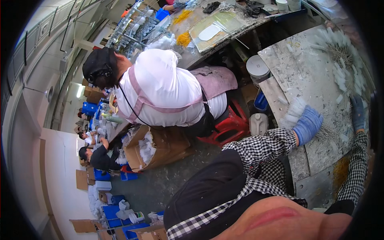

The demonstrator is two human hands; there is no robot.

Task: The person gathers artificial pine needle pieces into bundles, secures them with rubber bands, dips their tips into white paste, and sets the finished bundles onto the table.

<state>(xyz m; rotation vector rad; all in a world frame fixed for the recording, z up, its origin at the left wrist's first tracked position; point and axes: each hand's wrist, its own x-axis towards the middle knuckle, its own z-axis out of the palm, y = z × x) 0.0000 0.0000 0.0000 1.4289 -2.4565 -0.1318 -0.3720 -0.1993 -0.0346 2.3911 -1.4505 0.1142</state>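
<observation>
My left hand [308,125], in a blue knit glove, is closed round a bundle of thin wire-like stems [329,135]. White translucent tips [295,110] fan out on the bundle's other side. It is held just over or on the scuffed grey-white worktable [298,66]; I cannot tell whether it touches. My right hand [358,114], in a darker blue-grey glove, lies at the table's right side with its fingers stretched toward a large pile of similar white-tipped stems [345,60]. Nothing shows in that hand, though its fingertips are partly unclear near the picture's rim.
A person in a white shirt and pink apron [160,84] sits on a red plastic chair [230,128] at another workbench [240,30]. A white lidded bucket [258,69] and a white jug [258,124] stand beside my table. Behind the person is an open cardboard box [168,148].
</observation>
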